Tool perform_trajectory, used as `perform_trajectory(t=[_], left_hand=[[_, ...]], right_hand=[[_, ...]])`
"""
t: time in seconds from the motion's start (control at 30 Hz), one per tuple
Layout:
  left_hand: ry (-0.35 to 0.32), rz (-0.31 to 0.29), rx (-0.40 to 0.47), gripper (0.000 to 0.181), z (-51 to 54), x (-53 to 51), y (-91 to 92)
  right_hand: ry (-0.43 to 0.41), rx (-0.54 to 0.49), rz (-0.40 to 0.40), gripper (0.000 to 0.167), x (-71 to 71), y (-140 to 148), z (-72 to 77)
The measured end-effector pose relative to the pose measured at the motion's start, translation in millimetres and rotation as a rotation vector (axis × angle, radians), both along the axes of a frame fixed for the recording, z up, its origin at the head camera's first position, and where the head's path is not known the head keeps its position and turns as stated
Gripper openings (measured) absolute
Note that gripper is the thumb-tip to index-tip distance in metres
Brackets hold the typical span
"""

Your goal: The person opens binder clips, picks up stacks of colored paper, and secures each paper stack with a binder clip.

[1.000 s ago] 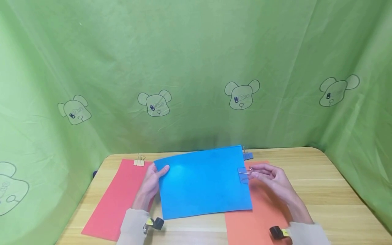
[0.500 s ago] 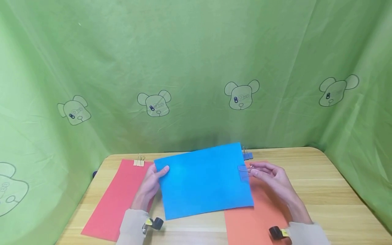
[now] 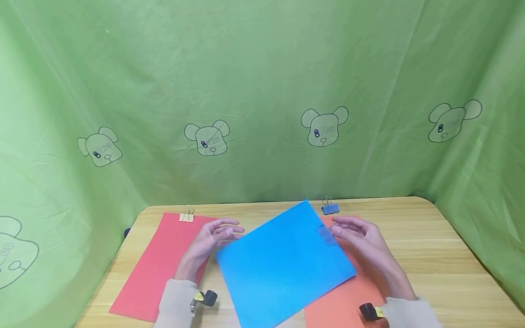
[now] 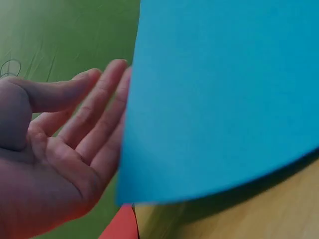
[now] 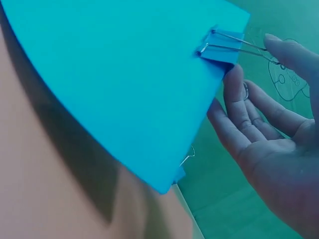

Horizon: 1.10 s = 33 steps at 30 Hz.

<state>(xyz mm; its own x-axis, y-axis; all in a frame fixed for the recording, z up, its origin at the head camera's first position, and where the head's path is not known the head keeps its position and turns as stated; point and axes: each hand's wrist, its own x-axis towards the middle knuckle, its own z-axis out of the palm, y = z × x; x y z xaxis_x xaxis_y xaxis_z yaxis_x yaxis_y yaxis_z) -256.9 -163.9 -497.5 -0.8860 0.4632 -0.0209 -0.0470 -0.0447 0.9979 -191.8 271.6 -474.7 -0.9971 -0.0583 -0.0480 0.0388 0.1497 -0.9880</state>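
Observation:
A sheet of blue paper (image 3: 283,269) hangs tilted above the table, with a blue binder clip (image 3: 326,235) on its right edge. My right hand (image 3: 365,237) pinches the clip by its wire handles; in the right wrist view, the thumb is at the end of the handle lying over the paper, and the other fingers are behind the sheet's edge. My left hand (image 3: 211,239) is beside the paper's upper left edge, holding nothing. Its fingers (image 4: 92,107) are loosely extended in the left wrist view, some of them partly hidden behind the sheet.
Red paper (image 3: 156,269) with a pale yellow binder clip (image 3: 186,218) at its top lies on the left of the wooden table (image 3: 443,259). Orange paper (image 3: 332,305) lies under the blue sheet, with another blue binder clip (image 3: 330,209) at its top. A green curtain (image 3: 262,91) surrounds the table.
My left hand has let go of the blue paper. The sheet has turned, its left side swinging down, while my right hand keeps hold of the clip.

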Motion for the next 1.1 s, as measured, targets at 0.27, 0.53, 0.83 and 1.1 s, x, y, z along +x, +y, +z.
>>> perform_trajectory(t=[0.27, 0.53, 0.83, 1.1], left_hand=[[0.013, -0.089, -0.19, 0.04, 2.2, 5.5, 13.3], [0.055, -0.129, -0.333, 0.034, 3.4, 12.8, 28.6], [0.101, -0.086, -0.363, 0.025, -5.5, 18.2, 50.1], [0.173, 0.032, -0.356, 0.011, -4.0, 20.0, 57.1]], right_hand=[[0.041, 0.076, 0.044, 0.057, 0.3, -16, -1.0], [0.155, 0.07, 0.1, 0.054, -3.5, -38, -9.6], [0.192, 0.111, 0.105, 0.048, -3.9, -54, -12.2], [0.21, 0.123, 0.142, 0.049, -5.4, -53, -15.0]])
